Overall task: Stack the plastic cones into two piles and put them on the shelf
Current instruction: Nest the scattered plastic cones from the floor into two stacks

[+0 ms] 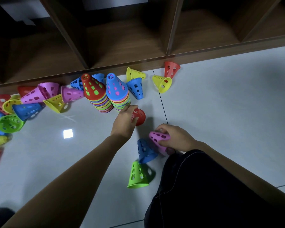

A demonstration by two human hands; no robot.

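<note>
Gripped in L hand (124, 120): red cone (139, 116), fingers wrapped round its narrow end, wide rim facing right/toward the camera, long axis roughly level, just right of the stacks. R hand (174, 137) closes on a pink cone (159, 139) lying on its side, tip pointing up-right, by the knee. Two piles stand upright on the floor (220, 104), tips up: red-topped pile (95, 94), blue-topped pile (118, 92), touching. Loose cones lie scattered left; shelf (122, 38) behind.

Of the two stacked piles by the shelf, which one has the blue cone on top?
The right pile, nearest the left hand; its top cone is blue, while the left pile is capped with a red one.
</note>
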